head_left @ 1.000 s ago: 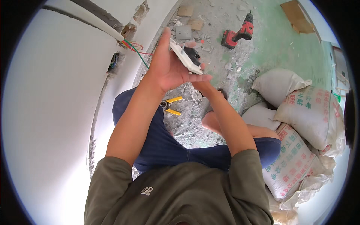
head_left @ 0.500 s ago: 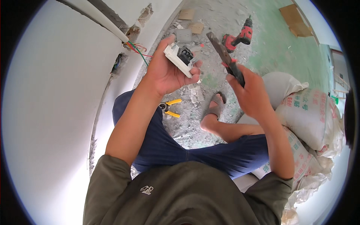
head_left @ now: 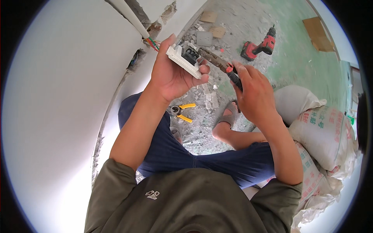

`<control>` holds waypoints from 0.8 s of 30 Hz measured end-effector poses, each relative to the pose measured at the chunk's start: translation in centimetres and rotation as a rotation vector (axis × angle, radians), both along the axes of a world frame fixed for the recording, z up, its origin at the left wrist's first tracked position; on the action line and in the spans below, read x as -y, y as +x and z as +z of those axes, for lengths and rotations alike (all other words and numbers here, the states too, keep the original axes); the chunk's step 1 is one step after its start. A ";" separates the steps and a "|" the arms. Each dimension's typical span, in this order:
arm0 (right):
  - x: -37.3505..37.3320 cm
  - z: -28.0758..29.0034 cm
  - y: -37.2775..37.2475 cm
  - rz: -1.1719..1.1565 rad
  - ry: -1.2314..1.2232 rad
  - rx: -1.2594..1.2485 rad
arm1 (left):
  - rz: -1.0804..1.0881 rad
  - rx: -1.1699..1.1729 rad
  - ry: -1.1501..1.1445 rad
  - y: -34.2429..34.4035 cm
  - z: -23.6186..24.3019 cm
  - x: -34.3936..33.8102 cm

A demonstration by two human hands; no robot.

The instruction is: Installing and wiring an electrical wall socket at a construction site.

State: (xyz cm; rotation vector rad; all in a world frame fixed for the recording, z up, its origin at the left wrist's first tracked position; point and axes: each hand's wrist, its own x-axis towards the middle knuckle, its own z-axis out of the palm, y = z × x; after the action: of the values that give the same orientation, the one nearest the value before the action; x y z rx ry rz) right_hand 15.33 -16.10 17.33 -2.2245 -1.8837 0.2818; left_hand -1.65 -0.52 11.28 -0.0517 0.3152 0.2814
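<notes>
My left hand (head_left: 167, 79) grips a white wall socket (head_left: 181, 63) by its edges, with its black terminal block on the upper side. My right hand (head_left: 255, 93) is closed round the grips of a dark, worn pair of pliers (head_left: 214, 59) with red and black handles. The tip of the pliers reaches the black block's right side; whether it touches cannot be made out. Behind my left hand, coloured wires (head_left: 152, 43) come out of a white pipe (head_left: 133, 16) at the wall.
A red and black cordless drill (head_left: 259, 45) lies on the dusty floor beyond my right hand. Yellow-handled wire strippers (head_left: 182, 112) lie between my feet. Stacked white sacks (head_left: 320, 128) stand at right, a cardboard piece (head_left: 318, 34) farther off. The white wall (head_left: 66, 101) rises at left.
My right hand has swung the pliers left and down, bringing their tip to the socket's black block. My left hand still holds the socket. The view has shifted slightly.
</notes>
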 end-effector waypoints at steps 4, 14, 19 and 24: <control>-0.5 0.1 -0.3 0.028 0.012 -0.005 | 0.014 0.009 0.022 -0.4 -0.1 -0.2; -0.5 -2.0 -0.2 -0.033 -0.049 -0.230 | -0.010 0.059 -0.060 -0.7 0.0 -0.5; -1.0 -0.4 -0.4 -0.066 -0.192 -0.445 | -0.067 0.042 -0.030 -1.1 -0.1 -0.9; -1.1 0.3 0.2 -0.182 -0.453 -0.710 | -0.094 0.046 -0.049 -1.2 -0.1 -1.0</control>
State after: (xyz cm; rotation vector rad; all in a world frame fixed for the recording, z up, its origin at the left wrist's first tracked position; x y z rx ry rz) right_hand 15.57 -15.01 17.67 -2.0953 -1.3063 1.3651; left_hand -2.88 0.51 11.18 -0.0915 0.2777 0.1793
